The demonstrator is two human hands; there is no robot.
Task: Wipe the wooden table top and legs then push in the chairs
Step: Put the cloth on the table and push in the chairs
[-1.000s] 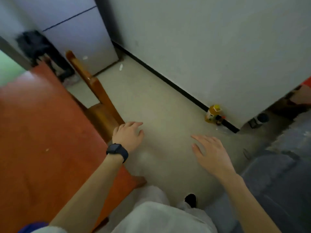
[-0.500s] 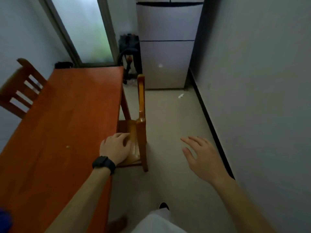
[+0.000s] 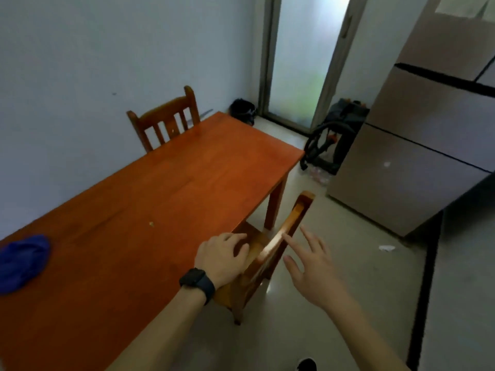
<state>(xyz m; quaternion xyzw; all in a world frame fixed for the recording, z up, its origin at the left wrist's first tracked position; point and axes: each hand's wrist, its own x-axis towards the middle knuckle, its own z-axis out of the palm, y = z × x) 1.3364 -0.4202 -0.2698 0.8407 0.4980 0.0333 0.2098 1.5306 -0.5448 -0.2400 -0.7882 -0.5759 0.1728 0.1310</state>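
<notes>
Against half a second ago, the view has swung left. The fridge (image 3: 417, 162), then dead ahead, now sits at right, and a blue cloth (image 3: 22, 261) shows bunched on the near-left of the surface (image 3: 160, 196). My right hand (image 3: 310, 269) has come in from open floor (image 3: 334, 330) to the near chair (image 3: 297, 212); the left hand (image 3: 222, 254) keeps its place by the surface edge.

Left hand: knuckles up, fingers loosely bent over the chair seat, nothing in them. I cannot tell whether it touches the seat. Dark watch (image 3: 197, 281) on the wrist.

Right hand: fingers straight and spread, holding nothing, index fingertip right at the backrest's top rail. Contact not confirmed because the rail is blurred.

Near chair: seat partly under the surface, backrest standing clear of the edge. A far chair (image 3: 166, 119) with a slatted back stands at the opposite long side.

The surface is a long rectangle of orange-red wood planks with a smooth sheen and one pale crumb (image 3: 151, 223). The chairs are lighter wood and the floor is pale and glossy.
</notes>
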